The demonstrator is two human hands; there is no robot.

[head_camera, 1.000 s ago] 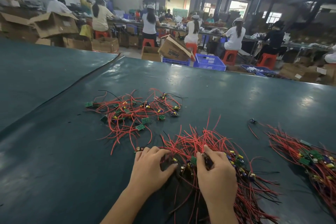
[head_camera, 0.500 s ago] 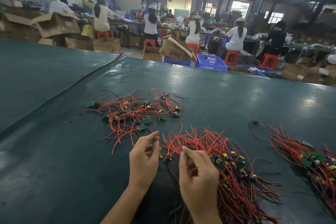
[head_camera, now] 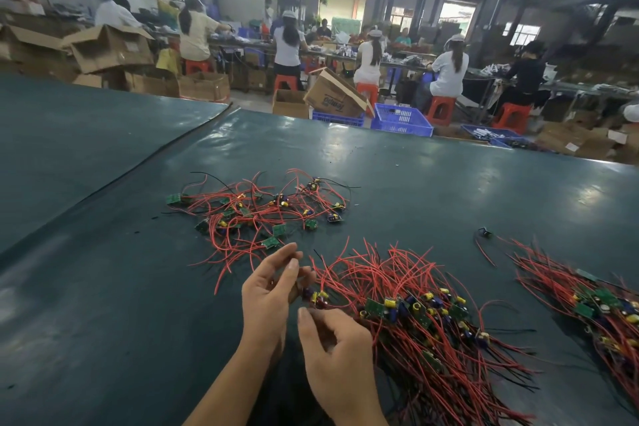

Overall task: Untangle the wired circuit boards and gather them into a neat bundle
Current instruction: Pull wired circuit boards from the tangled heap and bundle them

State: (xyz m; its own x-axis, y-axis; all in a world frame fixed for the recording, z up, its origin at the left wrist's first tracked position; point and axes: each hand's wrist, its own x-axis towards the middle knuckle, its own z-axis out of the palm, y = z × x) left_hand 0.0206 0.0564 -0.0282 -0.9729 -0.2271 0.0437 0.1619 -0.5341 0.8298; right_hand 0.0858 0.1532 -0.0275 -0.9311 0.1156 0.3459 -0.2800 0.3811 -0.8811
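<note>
A small wired circuit board [head_camera: 316, 297] with yellow capacitors sits at the fingertips of my left hand [head_camera: 269, 290], whose curled fingers pinch it just above the mat. My right hand [head_camera: 333, 342] hovers close below it with fingers curled; whether it holds a wire is hidden. Right of both hands lies a thick bundle of boards with red wires [head_camera: 415, 318]. A loose tangle of green boards and red wires [head_camera: 256, 211] is spread farther back.
The dark green table mat [head_camera: 449, 183] has a raised seam [head_camera: 138, 176] at left. Another red-wire bundle [head_camera: 587, 297] lies at far right, with a stray wired part [head_camera: 484, 233] behind it. Blue crates [head_camera: 401, 119], cardboard boxes [head_camera: 335, 93] and seated workers stand beyond the far edge.
Both hands lifted off the middle bundle and drew one small board out to its left. My right hand has pulled back toward me.
</note>
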